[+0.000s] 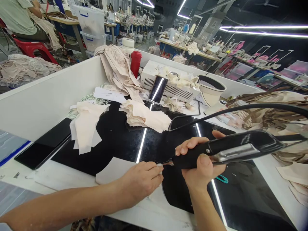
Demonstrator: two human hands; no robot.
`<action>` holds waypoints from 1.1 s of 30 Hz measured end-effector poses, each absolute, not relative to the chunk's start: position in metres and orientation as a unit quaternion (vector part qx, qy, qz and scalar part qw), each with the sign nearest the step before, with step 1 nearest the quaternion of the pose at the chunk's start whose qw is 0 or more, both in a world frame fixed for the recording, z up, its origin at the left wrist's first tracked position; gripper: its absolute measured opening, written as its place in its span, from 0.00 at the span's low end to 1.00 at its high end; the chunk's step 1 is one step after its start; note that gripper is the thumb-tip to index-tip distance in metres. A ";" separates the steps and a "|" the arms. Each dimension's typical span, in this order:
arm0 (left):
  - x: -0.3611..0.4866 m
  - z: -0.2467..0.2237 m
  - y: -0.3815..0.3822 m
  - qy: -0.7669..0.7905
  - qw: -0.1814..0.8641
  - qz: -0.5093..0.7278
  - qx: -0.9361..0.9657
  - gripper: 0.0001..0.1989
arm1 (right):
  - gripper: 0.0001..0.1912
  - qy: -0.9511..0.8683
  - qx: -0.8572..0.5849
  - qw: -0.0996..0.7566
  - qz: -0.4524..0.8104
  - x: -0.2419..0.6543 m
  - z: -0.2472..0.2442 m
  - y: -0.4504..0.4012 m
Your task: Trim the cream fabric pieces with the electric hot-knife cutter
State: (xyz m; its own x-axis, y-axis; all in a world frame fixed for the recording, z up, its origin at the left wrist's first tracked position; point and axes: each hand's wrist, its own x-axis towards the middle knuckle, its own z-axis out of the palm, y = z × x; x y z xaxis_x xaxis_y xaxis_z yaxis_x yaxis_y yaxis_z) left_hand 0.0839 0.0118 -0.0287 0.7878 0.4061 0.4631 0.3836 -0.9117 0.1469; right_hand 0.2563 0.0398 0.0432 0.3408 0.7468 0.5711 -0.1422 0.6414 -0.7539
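Observation:
My right hand (202, 160) is wrapped round a black corded handheld tool (231, 147), whose narrow tip points left. At that tip, my left hand (144, 179) is pinched closed; what lies between its fingertips is too small to make out. A pale cut piece (115, 170) lies partly under my left hand and forearm on the glossy black sheet (115, 134). Beyond my hands sits a stack of cream fabric pieces (144, 115), and farther left another pile of cut pieces (85, 123). A small teal object (221, 179) shows beside my right wrist.
A white vented box (173, 89) with scraps on it, a red bottle (136, 64), draped beige fabric (115, 64) and a tape roll (210, 88) stand at the back. The tool's cable (240, 107) arcs right. A white wall (55, 96) edges the left side.

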 end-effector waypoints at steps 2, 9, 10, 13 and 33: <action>0.084 -0.029 0.012 0.209 0.024 0.243 0.947 0.09 | 0.27 -0.493 -0.306 0.760 0.293 0.256 0.044 0.040; 0.085 -0.031 0.012 0.212 0.025 0.239 0.947 0.08 | 0.26 -0.468 -0.315 0.779 0.274 0.258 0.054 0.039; 0.085 -0.031 0.012 0.213 0.024 0.239 0.947 0.08 | 0.26 -0.466 -0.316 0.780 0.273 0.258 0.054 0.039; 0.085 -0.032 0.012 0.210 0.019 0.237 0.948 0.08 | 0.27 -0.471 -0.319 0.774 0.277 0.257 0.052 0.038; 0.085 -0.032 0.012 0.207 0.004 0.225 0.952 0.08 | 0.25 -0.483 -0.319 0.766 0.279 0.249 0.045 0.037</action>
State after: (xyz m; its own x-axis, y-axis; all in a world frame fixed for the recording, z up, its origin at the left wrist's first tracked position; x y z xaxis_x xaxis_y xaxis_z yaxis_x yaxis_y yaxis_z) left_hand 0.0846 0.0119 -0.0316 0.8132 0.3967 0.4259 0.3930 -0.9140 0.1010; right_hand 0.2494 0.0370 0.0447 0.3765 0.7360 0.5625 -0.1200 0.6409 -0.7582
